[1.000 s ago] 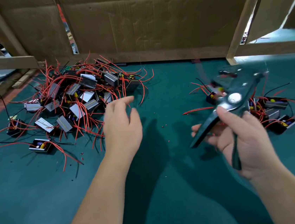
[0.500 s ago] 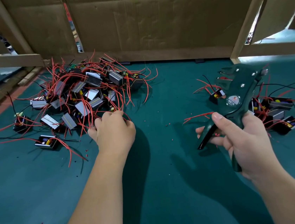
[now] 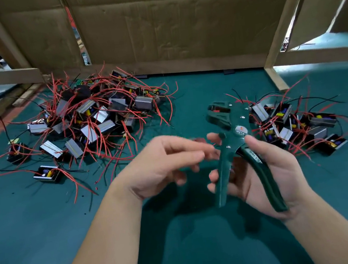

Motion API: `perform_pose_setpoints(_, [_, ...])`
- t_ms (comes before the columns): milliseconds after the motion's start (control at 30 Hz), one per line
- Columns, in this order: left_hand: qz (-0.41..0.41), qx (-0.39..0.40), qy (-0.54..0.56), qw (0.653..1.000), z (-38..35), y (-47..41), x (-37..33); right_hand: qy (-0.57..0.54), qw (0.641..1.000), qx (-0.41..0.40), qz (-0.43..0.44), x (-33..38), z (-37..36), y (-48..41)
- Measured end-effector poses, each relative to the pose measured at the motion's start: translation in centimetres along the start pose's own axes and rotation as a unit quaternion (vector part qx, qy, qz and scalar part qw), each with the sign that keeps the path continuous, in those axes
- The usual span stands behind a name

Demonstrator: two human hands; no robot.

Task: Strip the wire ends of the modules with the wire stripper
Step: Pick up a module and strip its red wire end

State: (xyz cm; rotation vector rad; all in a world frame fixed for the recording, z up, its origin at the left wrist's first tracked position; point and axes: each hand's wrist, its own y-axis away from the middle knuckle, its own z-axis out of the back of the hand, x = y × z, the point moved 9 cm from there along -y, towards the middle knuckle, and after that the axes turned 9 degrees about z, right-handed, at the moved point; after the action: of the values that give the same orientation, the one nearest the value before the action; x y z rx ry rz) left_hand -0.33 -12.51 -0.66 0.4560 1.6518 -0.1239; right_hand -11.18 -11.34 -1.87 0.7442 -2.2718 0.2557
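Wire stripper (image 3: 237,133) sits right of centre in the frame, dark green, head tipped toward the upper left and its two handles splayed apart. Right hand (image 3: 258,178) has it: thumb laid up along the near handle by the pivot, the other fingers (image 3: 213,174) curled round the far handle, palm cupped beneath. Left hand (image 3: 162,168) hangs at centre frame, just beside the tool, fingers reaching toward it. They are smeared with blur, with a reddish smudge at the tips, so I cannot tell whether they pinch anything or are simply loose.

Upper left of the frame, a big heap of modules (image 3: 93,121) lies tangled in red wires, a lone module (image 3: 47,173) lying off its lower edge. Far right, a smaller cluster of modules (image 3: 287,123) sits just behind the stripper's head, with black leads among the red. All of it rests on a green mat (image 3: 50,232). Along the top runs a cardboard wall (image 3: 167,24), and a wooden post (image 3: 282,21) slants down at upper right.
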Motion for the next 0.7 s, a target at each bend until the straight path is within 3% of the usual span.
perform_pose_setpoints(67, [0.023,0.079,-0.027,0.996,-1.5,0.3,0.7,-0.013,0.999,0.028,-0.017,-0.1,-0.5,0.2])
perform_pose_setpoints(133, [0.050,0.091,-0.023,0.994,-1.2,0.4,1.1,-0.008,0.999,0.031,-0.020,-0.2,-0.6,0.2])
perform_pose_setpoints(233, [0.157,0.051,0.013,0.986,0.2,0.0,2.7,0.004,0.999,0.036,-0.013,-0.1,-0.6,0.3])
perform_pose_setpoints(333, [0.231,0.002,0.028,0.972,1.0,-0.6,4.4,-0.005,0.995,0.098,-0.008,0.0,-1.6,0.7])
perform_pose_setpoints(400, [0.195,-0.026,0.040,0.980,0.8,-1.5,4.3,-0.029,0.987,0.154,-0.020,-0.1,-2.8,1.1])
perform_pose_setpoints(500, [0.077,-0.084,0.101,0.988,0.6,-2.5,2.7,-0.001,0.981,0.190,-0.034,-0.6,-3.7,1.4])
perform_pose_setpoints(700, [-0.060,-0.230,0.272,0.932,4.3,-1.0,0.8,0.066,0.972,0.215,-0.070,-2.6,-3.8,1.7])
